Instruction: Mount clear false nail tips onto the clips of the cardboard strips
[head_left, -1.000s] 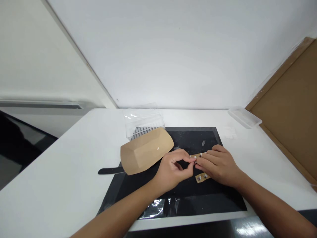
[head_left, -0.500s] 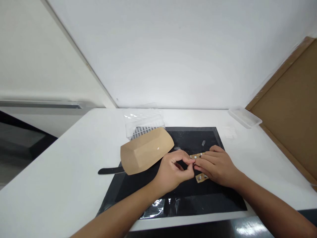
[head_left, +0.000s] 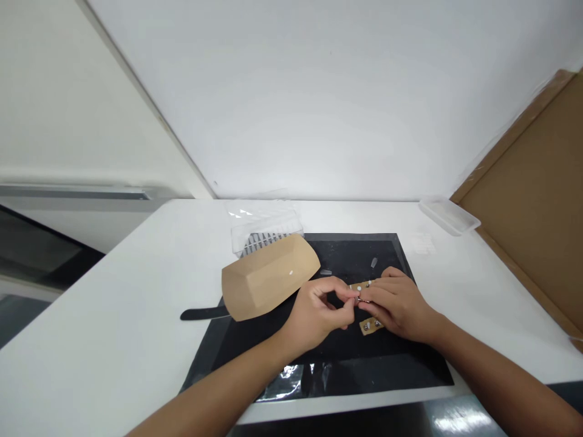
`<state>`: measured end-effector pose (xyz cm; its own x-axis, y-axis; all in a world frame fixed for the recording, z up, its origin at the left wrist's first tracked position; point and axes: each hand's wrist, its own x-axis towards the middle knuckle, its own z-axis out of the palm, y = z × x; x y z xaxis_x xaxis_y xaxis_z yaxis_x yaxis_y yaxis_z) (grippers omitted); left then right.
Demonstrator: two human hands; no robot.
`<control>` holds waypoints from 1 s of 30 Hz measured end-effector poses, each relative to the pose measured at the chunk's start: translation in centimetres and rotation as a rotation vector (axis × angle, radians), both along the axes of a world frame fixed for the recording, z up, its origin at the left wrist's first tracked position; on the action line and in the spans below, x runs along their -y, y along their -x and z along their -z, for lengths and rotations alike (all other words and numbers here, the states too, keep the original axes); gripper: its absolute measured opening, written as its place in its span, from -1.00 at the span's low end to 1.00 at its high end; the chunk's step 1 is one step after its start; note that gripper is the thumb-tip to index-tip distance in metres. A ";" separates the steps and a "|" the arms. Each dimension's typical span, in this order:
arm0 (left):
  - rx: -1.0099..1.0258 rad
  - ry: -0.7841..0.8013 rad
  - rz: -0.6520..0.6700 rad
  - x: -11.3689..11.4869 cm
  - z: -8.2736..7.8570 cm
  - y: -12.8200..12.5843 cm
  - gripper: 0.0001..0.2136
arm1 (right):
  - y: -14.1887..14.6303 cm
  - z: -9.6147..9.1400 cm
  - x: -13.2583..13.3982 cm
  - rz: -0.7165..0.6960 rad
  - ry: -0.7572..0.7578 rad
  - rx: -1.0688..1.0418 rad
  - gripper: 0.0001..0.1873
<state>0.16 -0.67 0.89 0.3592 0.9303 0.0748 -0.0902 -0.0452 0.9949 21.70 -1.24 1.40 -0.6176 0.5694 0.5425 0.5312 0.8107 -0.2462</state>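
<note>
Over the black mat [head_left: 319, 340] both hands meet. My left hand [head_left: 319, 309] is closed in a pinch, thumb and index fingertip together at a tiny piece too small to name. Against that pinch, my right hand [head_left: 398, 303] lies palm down with curled fingers, a small metallic glint showing at its fingertips. Two tan strips [head_left: 365, 328] carry small metal and white bits; the right hand partly covers both. Two clear false nail tips, one [head_left: 374, 263] above the right hand and another [head_left: 325, 272] above the left, lie on the mat.
A brown paper tray [head_left: 268, 276] holds one small white bit. Behind it is a clear plastic case [head_left: 266, 227] with patterned rows. A black nail file [head_left: 204, 313] pokes out left of the tray. A translucent tray [head_left: 450, 215] sits by the cardboard [head_left: 532, 182] at right.
My right fingers have shifted slightly, showing more of the metallic glint at their tips. My left pinch has barely moved. The trays and strips stay where they were.
</note>
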 end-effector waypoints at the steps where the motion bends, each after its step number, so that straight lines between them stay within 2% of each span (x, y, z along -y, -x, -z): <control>1: 0.010 0.019 0.007 -0.1 -0.1 0.0 -0.88 | 0.0 0.0 0.0 -0.001 0.008 -0.003 -0.75; 12: 0.147 0.103 0.073 -0.4 0.7 0.2 -0.85 | -0.1 -0.1 0.0 -0.015 0.032 -0.031 -0.74; 30: 0.110 0.103 0.084 -0.6 0.5 0.3 -0.85 | -0.4 0.1 -0.4 -0.025 0.026 -0.061 -0.80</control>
<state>-0.13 -0.04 0.34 0.4307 0.9022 0.0242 -0.1983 0.0685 0.9777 22.10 -0.86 1.32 -0.5983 0.5683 0.5649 0.4941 0.8167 -0.2982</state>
